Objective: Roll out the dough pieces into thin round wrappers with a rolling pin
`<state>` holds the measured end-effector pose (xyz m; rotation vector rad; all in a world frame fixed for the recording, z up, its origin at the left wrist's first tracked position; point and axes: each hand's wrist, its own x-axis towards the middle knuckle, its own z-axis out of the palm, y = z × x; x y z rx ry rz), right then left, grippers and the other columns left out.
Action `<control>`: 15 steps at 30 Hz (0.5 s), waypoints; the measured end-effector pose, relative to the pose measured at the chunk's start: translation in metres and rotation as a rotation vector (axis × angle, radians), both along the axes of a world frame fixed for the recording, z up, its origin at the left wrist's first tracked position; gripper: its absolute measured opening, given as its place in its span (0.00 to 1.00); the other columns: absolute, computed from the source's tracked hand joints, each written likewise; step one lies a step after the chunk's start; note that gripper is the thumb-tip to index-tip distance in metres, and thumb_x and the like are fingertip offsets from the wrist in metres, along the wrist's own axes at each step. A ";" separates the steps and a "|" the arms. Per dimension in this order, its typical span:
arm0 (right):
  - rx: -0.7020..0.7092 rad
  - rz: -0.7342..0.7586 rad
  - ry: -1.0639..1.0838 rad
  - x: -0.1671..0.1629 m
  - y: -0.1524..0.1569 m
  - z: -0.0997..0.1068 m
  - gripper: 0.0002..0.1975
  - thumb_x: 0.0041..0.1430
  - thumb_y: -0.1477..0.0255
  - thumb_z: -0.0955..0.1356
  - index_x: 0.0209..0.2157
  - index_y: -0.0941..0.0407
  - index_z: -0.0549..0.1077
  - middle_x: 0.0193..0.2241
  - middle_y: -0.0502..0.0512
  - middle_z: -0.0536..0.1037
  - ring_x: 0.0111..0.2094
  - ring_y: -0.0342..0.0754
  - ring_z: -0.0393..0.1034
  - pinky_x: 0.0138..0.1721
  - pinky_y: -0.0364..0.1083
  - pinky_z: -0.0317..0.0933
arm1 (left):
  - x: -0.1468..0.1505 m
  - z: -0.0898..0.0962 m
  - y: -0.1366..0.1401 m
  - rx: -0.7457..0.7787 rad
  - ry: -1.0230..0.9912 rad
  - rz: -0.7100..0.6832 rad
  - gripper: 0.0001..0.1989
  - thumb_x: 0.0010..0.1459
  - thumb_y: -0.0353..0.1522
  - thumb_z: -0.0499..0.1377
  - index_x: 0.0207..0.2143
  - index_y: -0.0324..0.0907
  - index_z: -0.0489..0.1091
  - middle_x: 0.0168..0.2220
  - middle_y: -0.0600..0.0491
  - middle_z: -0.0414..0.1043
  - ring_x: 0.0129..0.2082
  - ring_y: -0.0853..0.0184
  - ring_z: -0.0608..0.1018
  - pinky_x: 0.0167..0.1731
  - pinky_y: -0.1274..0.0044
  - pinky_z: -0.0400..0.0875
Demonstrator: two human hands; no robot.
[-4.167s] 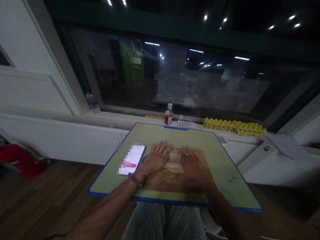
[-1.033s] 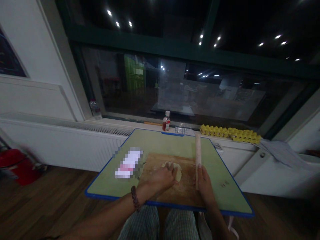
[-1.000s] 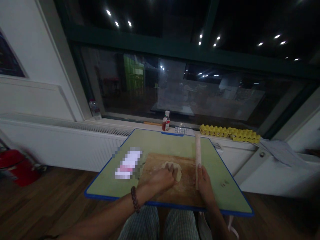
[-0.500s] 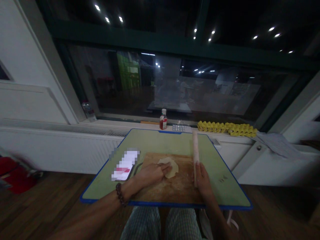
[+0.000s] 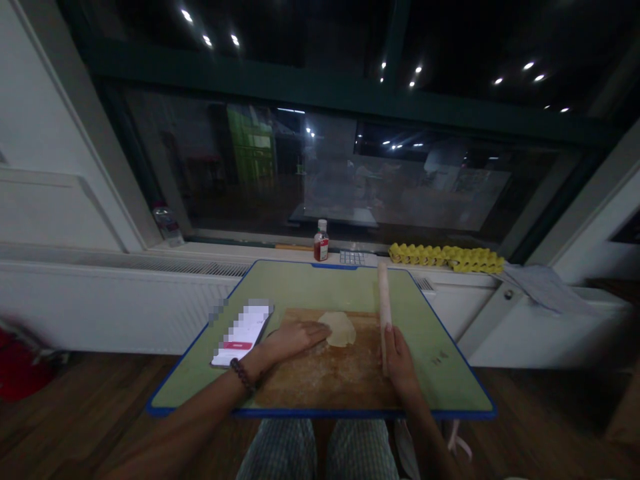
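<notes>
A thin, roughly round piece of dough [image 5: 342, 330] lies flat on the wooden cutting board [image 5: 325, 381]. My left hand [image 5: 299, 337] is stretched out flat over the board, its fingertips at the dough's left edge. My right hand [image 5: 400, 353] is wrapped round the lower part of a pale rolling pin [image 5: 383, 293]. The pin lies lengthwise along the board's right side, its far end reaching past the board over the green table. Some of the right fingers are hidden behind the pin.
The board rests on a small green table [image 5: 290, 283] with a blue rim. A phone [image 5: 245, 333] with a lit screen lies left of the board. On the sill behind stand a bottle of red liquid [image 5: 321, 243], yellow egg trays [image 5: 445, 257] and a clear bottle [image 5: 167, 227].
My left hand has drawn back leftward from the middle of the dough to its edge. The dough outline looks smoother and rounder. My right hand still holds the rolling pin at the right.
</notes>
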<state>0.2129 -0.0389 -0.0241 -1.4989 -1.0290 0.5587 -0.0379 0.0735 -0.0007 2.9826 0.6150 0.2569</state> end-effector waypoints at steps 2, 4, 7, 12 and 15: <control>0.006 0.004 0.009 0.000 0.000 0.000 0.27 0.59 0.43 0.57 0.34 0.52 0.70 0.21 0.48 0.71 0.20 0.48 0.66 0.22 0.46 0.61 | -0.006 -0.002 0.002 -0.022 -0.041 -0.094 0.21 0.69 0.26 0.45 0.59 0.46 0.67 0.59 0.50 0.71 0.60 0.67 0.71 0.59 0.74 0.65; -0.005 0.011 0.005 0.000 0.000 0.001 0.27 0.60 0.44 0.57 0.34 0.52 0.70 0.21 0.48 0.71 0.20 0.48 0.66 0.22 0.47 0.61 | -0.011 -0.001 0.004 -0.028 -0.051 -0.142 0.20 0.70 0.28 0.45 0.58 0.45 0.68 0.59 0.50 0.70 0.61 0.66 0.69 0.60 0.74 0.64; -0.014 0.010 -0.020 -0.002 -0.001 0.002 0.26 0.61 0.45 0.56 0.34 0.51 0.69 0.20 0.47 0.69 0.20 0.48 0.66 0.22 0.46 0.61 | -0.016 0.010 0.007 -0.031 -0.032 -0.117 0.18 0.71 0.32 0.47 0.58 0.46 0.68 0.60 0.51 0.69 0.62 0.65 0.68 0.61 0.71 0.62; -0.042 0.080 0.014 -0.003 -0.001 0.002 0.28 0.59 0.45 0.59 0.42 0.54 0.69 0.17 0.42 0.65 0.17 0.46 0.61 0.19 0.44 0.56 | -0.014 0.044 0.000 -0.057 -0.057 -0.101 0.23 0.63 0.39 0.58 0.60 0.53 0.66 0.66 0.54 0.60 0.63 0.60 0.66 0.62 0.66 0.58; -0.022 0.095 -0.026 -0.003 0.000 0.002 0.30 0.58 0.47 0.62 0.49 0.56 0.68 0.18 0.43 0.67 0.18 0.45 0.61 0.20 0.43 0.57 | 0.000 0.049 -0.013 -0.096 -0.081 -0.159 0.26 0.63 0.42 0.58 0.63 0.51 0.62 0.68 0.53 0.56 0.66 0.59 0.60 0.65 0.65 0.53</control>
